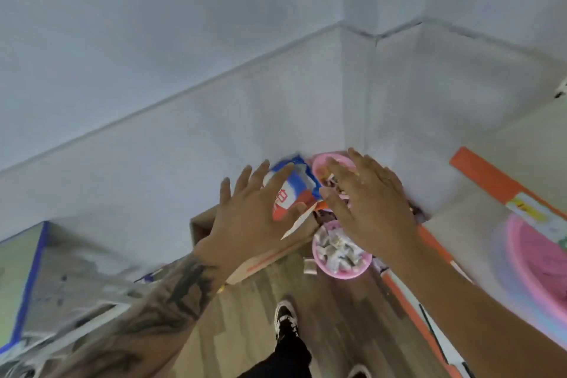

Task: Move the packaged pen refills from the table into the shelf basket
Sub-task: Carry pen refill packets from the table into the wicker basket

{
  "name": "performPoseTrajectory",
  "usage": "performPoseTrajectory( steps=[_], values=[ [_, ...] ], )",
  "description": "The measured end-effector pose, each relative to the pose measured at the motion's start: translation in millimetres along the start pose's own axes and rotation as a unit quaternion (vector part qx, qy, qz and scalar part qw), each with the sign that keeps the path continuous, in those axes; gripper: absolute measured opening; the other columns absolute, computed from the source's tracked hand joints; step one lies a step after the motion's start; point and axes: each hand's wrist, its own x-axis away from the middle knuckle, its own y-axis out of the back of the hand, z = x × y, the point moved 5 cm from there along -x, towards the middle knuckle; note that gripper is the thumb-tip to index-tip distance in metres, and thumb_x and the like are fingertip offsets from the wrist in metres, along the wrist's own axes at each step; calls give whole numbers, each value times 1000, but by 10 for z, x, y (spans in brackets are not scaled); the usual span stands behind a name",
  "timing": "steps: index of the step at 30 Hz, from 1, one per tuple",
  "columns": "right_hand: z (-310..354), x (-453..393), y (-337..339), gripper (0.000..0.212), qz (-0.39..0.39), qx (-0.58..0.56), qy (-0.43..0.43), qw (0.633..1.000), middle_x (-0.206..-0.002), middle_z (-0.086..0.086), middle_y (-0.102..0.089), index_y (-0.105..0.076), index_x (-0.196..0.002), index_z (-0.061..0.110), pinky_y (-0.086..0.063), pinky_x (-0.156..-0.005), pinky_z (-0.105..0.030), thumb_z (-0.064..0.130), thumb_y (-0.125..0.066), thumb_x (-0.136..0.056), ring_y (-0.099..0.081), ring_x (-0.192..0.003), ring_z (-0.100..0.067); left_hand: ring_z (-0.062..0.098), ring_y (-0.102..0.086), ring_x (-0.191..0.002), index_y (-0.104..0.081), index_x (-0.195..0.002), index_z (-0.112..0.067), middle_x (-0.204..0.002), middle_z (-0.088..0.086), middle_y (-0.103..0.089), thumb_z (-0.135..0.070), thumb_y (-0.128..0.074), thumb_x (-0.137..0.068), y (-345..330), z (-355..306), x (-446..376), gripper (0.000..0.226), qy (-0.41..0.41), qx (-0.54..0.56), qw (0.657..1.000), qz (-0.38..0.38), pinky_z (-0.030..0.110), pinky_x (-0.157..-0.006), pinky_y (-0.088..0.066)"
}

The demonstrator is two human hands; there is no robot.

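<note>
A blue, white and red package sits between my two hands, in front of the white wall corner. My left hand reaches forward with straight, spread fingers that lie over the package's left side. My right hand is stretched out flat beside the package's right edge and covers part of a small pink basket. Motion blur hides whether either hand truly grips the package. Below the right hand, a second pink basket holds several white packets.
A shelf with orange edges runs along the right and carries a large pink basket. A cluttered table with a blue edge is at the left. A brown cardboard box stands under my left hand. My shoe is on the wooden floor.
</note>
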Motion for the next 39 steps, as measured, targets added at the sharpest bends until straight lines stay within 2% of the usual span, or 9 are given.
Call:
performPoseTrajectory(
  steps=[4,8,10,13,15,21,30,35,39],
  values=[
    [487,49,-398,62,52,-25,43,997,-161,-10,-39,-42,-154,34,-35,-117,-56,63,-25,-102,-42,-144,-37,26,-13,-158,-13,-160,-49,-172,-4,-17,-88,-16,-81,-203,528,503,88,78,18,997,-3,59,-125,-11],
    [934,193,-646,60,100,-26,96,990,-166,-6,-32,-35,-157,34,-26,-123,-53,63,-27,-105,-33,-151,-31,20,-11,-158,-21,-160,-45,-170,-10,-18,-72,-39,-97,-369,960,981,71,143,39,989,3,58,-125,-9],
    [1186,270,-723,61,127,-29,117,985,-166,-5,-31,-31,-158,35,-22,-124,-52,63,-26,-105,-30,-152,-29,21,-9,-159,-19,-160,-46,-171,-10,-16,-72,-36,-97,-416,1183,1195,70,175,48,983,8,58,-126,-7],
    [1657,420,-839,75,151,-32,150,977,-168,-5,-29,-27,-160,36,-19,-125,-51,67,-5,-96,-27,-153,-29,24,-9,-159,-15,-160,-48,-172,-4,-15,-78,-21,-92,-461,1603,1522,75,226,52,973,5,58,-126,-9],
    [1974,503,-942,81,162,-42,166,972,-169,-5,-26,-27,-160,36,-17,-126,-50,69,0,-91,-26,-154,-29,25,-11,-159,-15,-160,-48,-172,-2,-17,-78,-18,-92,-504,1901,1744,74,254,55,966,-6,59,-125,-12],
    [3089,834,-1248,61,209,-46,203,956,-171,-1,-18,-22,-161,38,-14,-126,-48,61,-26,-106,-19,-157,-26,24,-21,-156,-24,-158,-47,-169,-2,-26,-78,-21,-94,-616,2744,2545,72,304,92,948,-40,58,-124,-16],
    [4747,1452,-2028,62,270,-59,248,929,-169,6,-23,-27,-160,39,-18,-125,-44,67,-29,-104,-24,-155,-18,27,-17,-158,-25,-158,-49,-171,-9,-21,-74,-25,-97,-1078,4055,3921,66,396,182,899,-39,59,-124,-14],
    [5524,1718,-2398,61,287,-51,287,912,-165,5,-32,-30,-158,38,-21,-124,-41,66,-28,-104,-30,-152,-16,27,-13,-158,-20,-159,-51,-172,-7,-16,-73,-24,-99,-1269,4519,4372,63,401,200,893,-25,58,-125,-10],
    [6087,1843,-2587,63,294,-37,325,898,-162,3,-38,-36,-156,35,-23,-122,-39,68,-32,-103,-35,-150,-17,27,-13,-158,-22,-158,-51,-171,-2,-21,-69,-27,-101,-1344,4844,4617,60,418,228,878,-49,59,-124,-9]
  ],
)
